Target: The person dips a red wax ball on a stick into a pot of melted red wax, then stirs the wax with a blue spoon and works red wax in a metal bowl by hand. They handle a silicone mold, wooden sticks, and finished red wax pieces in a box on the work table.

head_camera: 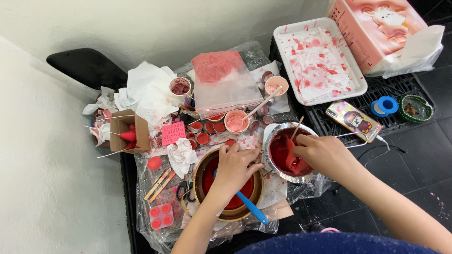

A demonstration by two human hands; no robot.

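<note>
From my remote post I record the left hand (234, 165) lying over the wooden-rimmed bowl (202, 175) of red liquid, fingers curled down at its far rim; whether they pinch anything I cannot tell. A blue-handled tool (252, 208) juts from beneath that hand toward the near edge. The right hand (321, 154) sits at the metal bowl (273, 141) just beside it, fingers closed on a red spatula (293, 160) dipped into the red contents; a wooden stick (297, 127) leans in the same bowl.

Surroundings are crowded. Behind the bowls I note small red-filled tins (203, 138), a pink cup with a stick (235, 121), a clear plastic bag (221, 84) with pink residue, and crumpled tissues (148, 89). Left of the wooden-rimmed bowl lie flat wooden sticks (161, 183) and a pink mould tray (160, 216). An open cardboard box (127, 134) holds red cones. To the right: a stained white tray (320, 61), a phone (354, 121), a blue tape roll (385, 106).
</note>
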